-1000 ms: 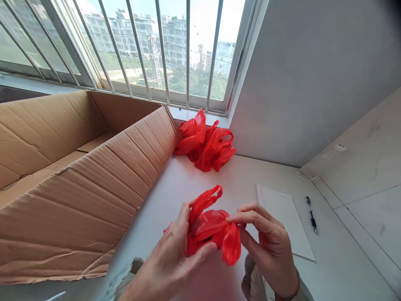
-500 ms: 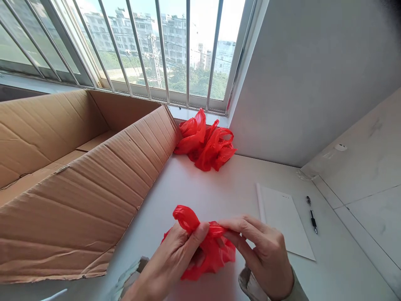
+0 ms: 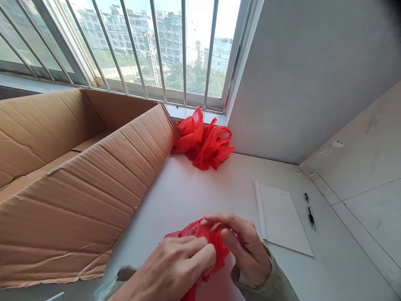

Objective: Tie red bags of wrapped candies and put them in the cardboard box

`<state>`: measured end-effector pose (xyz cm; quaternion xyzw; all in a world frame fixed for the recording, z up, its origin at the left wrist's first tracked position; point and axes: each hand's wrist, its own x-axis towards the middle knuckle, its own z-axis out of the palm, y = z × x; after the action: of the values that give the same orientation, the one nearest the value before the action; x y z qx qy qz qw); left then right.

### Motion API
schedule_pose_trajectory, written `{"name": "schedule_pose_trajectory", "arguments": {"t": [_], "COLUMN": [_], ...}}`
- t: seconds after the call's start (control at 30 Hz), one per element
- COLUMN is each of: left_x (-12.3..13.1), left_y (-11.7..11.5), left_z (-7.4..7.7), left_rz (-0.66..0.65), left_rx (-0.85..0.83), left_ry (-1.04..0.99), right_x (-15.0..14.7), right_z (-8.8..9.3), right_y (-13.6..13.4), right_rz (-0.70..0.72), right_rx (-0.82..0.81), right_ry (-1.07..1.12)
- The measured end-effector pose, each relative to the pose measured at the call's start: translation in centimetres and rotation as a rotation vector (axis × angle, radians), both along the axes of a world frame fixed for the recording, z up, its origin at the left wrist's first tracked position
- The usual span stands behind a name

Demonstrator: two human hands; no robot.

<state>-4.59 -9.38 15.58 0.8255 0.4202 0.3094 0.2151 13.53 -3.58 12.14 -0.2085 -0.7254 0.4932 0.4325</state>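
A crumpled red plastic bag (image 3: 220, 247) is between my two hands above the white table, partly hidden behind them. My left hand (image 3: 180, 261) is closed around its near side, back of the hand up, and a strip of red film hangs below the fist. On the far right side of the bag, my right hand (image 3: 242, 246) curves over with its fingertips against the film. Its thumb stands apart from the fingers, and no firm grip shows.
A long open cardboard box (image 3: 125, 163) fills the left side. More crumpled red bags (image 3: 203, 142) lie by the barred window (image 3: 147, 50). A white booklet (image 3: 283, 217) and a black pen (image 3: 311, 218) lie to the right on the table (image 3: 188, 188), near the wall.
My left hand has turned over and closed lower on the bag. The upright red loop is no longer seen. My right hand has loosened from its pinch and moved slightly left.
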Motion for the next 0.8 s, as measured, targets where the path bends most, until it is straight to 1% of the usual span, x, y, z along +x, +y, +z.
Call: {"name": "schedule_pose_trajectory", "arguments": {"t": [0.07,0.1,0.13,0.2,0.23,0.27,0.3,0.33,0.4,0.43,0.5,0.53,0.6,0.67,0.73,0.8], "left_x": [0.5,0.6,0.7,0.7,0.6,0.5,0.5,0.4,0.1,-0.2,-0.7,-1.0,-1.6,-2.3,-3.1,-3.9], "left_y": [-0.2,-0.2,-0.2,0.0,0.0,0.1,0.1,0.1,-0.1,-0.2,-0.4,-0.5,-0.6,-0.8,-1.2,-1.8], "left_z": [0.0,-0.1,-0.4,-1.0,-1.3,-1.6,-1.7,-1.7,-1.5,-1.4,-1.4,-1.5,-2.3,-3.2,-4.0,-4.6], "left_rz": [0.074,0.107,0.155,0.202,0.21,0.215,0.223,0.231,0.227,0.211,0.176,0.171,0.184,0.198,0.211,0.248], "left_rx": [0.268,0.37,0.428,0.462,0.461,0.463,0.475,0.478,0.47,0.459,0.463,0.476,0.502,0.497,0.472,0.458], "left_ry": [0.142,0.17,0.155,0.085,0.055,0.044,0.043,0.061,0.099,0.107,0.114,0.124,0.15,0.196,0.231,0.27], "right_x": [-0.8,-1.1,-1.4,-1.7,-1.7,-1.5,-1.4,-1.2,-0.7,-0.4,0.0,0.1,0.4,0.9,1.8,3.2], "right_z": [-1.2,-1.8,-2.3,-2.9,-3.0,-3.0,-2.9,-2.6,-1.8,-1.3,-0.5,-0.3,-0.1,-0.6,-1.6,-3.0], "right_y": [0.3,0.3,0.4,0.6,0.6,0.6,0.6,0.6,0.4,0.2,-0.3,-0.5,-0.8,-0.8,-0.4,0.4], "right_rz": [0.123,0.157,0.186,0.278,0.322,0.319,0.262,0.165,-0.058,-0.141,-0.241,-0.278,-0.344,-0.393,-0.431,-0.48], "right_rx": [-0.145,-0.203,-0.244,-0.295,-0.295,-0.268,-0.207,-0.106,0.179,0.327,0.579,0.673,0.796,0.865,0.914,0.947], "right_ry": [-0.013,-0.019,-0.02,-0.02,-0.021,-0.024,-0.036,-0.063,-0.133,-0.177,-0.257,-0.286,-0.324,-0.349,-0.386,-0.428]}}
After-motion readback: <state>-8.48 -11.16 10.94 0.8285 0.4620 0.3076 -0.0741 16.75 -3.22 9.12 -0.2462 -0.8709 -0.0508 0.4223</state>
